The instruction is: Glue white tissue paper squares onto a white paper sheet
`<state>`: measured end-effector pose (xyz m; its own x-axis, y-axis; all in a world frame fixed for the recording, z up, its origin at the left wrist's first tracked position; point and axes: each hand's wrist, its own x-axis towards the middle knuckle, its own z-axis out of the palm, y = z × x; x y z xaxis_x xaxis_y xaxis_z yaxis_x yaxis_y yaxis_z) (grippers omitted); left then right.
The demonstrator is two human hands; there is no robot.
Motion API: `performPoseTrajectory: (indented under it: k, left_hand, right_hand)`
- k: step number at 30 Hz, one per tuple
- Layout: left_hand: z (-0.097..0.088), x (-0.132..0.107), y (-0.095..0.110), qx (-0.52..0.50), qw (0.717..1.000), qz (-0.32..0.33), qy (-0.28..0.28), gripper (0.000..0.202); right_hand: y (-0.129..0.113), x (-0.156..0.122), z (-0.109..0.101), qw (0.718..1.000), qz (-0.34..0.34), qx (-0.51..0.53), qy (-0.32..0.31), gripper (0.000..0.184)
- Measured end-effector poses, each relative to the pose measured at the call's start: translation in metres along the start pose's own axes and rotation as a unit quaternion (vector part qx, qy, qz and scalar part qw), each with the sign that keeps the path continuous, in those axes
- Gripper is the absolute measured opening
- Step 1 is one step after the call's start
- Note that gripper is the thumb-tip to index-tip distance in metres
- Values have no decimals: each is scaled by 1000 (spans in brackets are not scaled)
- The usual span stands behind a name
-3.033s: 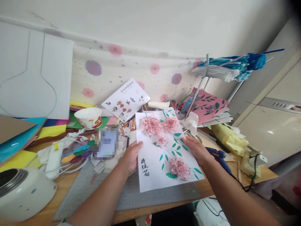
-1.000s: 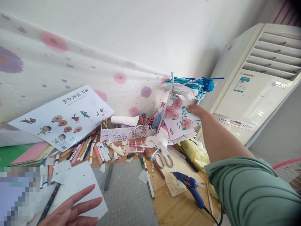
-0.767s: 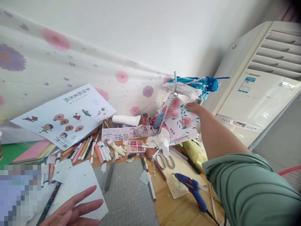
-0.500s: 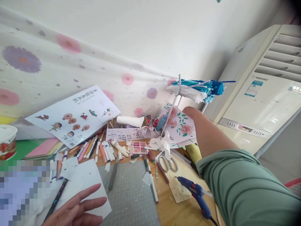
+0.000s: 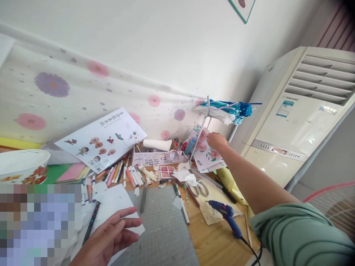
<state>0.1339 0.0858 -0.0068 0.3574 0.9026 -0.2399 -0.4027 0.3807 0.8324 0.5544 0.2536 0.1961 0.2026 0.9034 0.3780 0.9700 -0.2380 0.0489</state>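
Paper flower picture [image 5: 207,158], right of frame centre, sits under the right hand [image 5: 216,140]; whether that grip pinches it is unclear. Likely light, floppy, blossoms crushable: hold bare edges. Lower down, the left hand [image 5: 111,236] lies open on a white sheet [image 5: 112,199].

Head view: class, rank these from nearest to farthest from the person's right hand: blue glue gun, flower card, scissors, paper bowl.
1. Flower card: touched by the right hand, back right of the desk.
2. Scissors: on the desk, just in front of the card.
3. Blue glue gun: closer to the desk's front edge.
4. Paper bowl: far left.
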Motion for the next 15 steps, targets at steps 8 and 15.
performPoseTrajectory:
  k: [8, 15]
  left_hand:
    - [18, -14, 2, 41, 996, 74, -15, 38]
    - [10, -5, -7, 3, 994, 112, 17, 32]
  right_hand:
    - [-124, -25, 39, 978, -139, 137, -73, 28]
    - [-282, -6, 74, 942, -200, 268, -32, 31]
